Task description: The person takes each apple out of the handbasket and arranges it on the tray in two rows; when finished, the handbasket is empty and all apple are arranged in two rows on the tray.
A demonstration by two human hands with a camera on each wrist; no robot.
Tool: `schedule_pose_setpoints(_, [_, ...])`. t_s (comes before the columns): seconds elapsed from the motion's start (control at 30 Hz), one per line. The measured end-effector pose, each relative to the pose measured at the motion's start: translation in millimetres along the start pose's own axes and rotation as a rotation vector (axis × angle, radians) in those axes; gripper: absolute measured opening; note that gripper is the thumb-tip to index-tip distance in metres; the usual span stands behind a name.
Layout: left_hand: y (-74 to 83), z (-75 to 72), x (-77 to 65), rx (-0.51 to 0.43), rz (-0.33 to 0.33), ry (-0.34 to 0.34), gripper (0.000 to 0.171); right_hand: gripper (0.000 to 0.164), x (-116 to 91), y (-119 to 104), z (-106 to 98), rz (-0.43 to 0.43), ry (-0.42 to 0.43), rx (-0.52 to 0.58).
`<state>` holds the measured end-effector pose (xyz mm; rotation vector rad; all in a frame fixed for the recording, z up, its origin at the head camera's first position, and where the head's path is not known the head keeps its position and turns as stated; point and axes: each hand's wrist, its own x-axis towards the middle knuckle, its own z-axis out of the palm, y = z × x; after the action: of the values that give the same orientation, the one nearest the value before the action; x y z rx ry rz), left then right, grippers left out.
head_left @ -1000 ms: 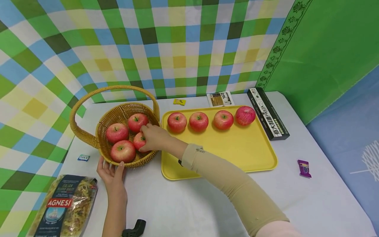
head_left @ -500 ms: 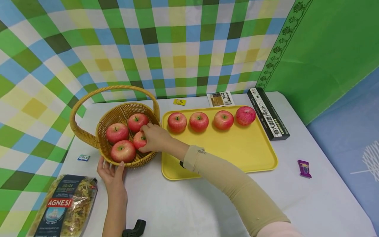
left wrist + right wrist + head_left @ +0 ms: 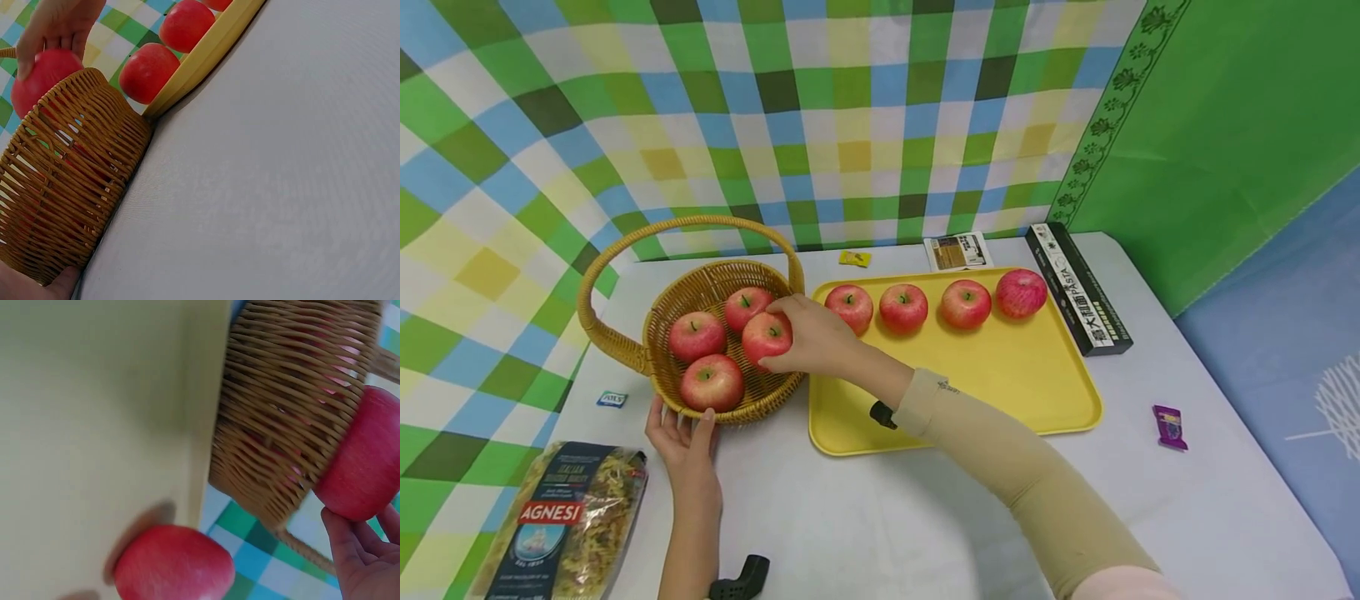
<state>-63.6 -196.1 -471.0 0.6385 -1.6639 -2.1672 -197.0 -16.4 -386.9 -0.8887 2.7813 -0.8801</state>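
Observation:
My right hand [image 3: 820, 336] grips a red apple [image 3: 767, 339] by its right side, just inside the right part of the wicker basket [image 3: 765, 406]. In the right wrist view this apple [image 3: 369, 456] shows past the basket rim, with fingertips against it. Three other apples lie in the basket, including a pale red one [image 3: 712, 383] at the front and one [image 3: 697, 337] at the left. My left hand [image 3: 685, 450] rests against the basket's near outer wall, thumb and fingers spread along it; some fingertips are hidden. The left thumb [image 3: 62, 281] touches the wicker low down.
A yellow tray [image 3: 970, 383] right of the basket bears a row of several apples along its far side. Around it lie a black pasta box [image 3: 1078, 287], a white packet [image 3: 958, 251] and a purple packet [image 3: 1170, 427]. A pasta bag [image 3: 561, 525] lies front left.
My right hand has lifted the apple a little and drawn it slightly right. More of this apple shows now. My left hand and the basket have stayed in place.

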Motion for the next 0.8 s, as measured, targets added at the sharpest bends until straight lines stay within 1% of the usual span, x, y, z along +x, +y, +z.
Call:
schedule_pose_setpoints(0.13, [0.3, -0.2, 0.0, -0.004, -0.001, -0.002, 0.074, 0.073, -14.9, 4.8, -18.2, 0.013, 0.032, 0.058])
schedule_pose_setpoints(0.27, [-0.1, -1.0, 0.4, -0.002, -0.008, -0.005, 0.074, 0.073, -34.8, 14.6, -37.3, 0.039, 0.067, 0.1])
schedule_pose_setpoints(0.4, [-0.4, -1.6, -0.4, 0.017, -0.008, -0.002, 0.075, 0.074, -55.1, 30.8, -46.6, 0.049, 0.094, 0.101])
schedule_pose_setpoints(0.5, [-0.3, -1.9, -1.0, 0.024, -0.004, 0.004, 0.075, 0.075, -67.6, 42.9, -44.3, 0.049, 0.078, 0.073])
schedule_pose_setpoints(0.6, [-0.2, -1.5, -1.2, 0.02, -0.007, 0.007, 0.074, 0.072, -77.8, 53.6, -36.5, 0.05, 0.039, 0.037])
schedule_pose_setpoints(0.8, [0.4, 0.9, -1.1, 0.007, -0.015, 0.001, 0.073, 0.065, -87.4, 66.5, -19.9, 0.026, -0.031, -0.039])
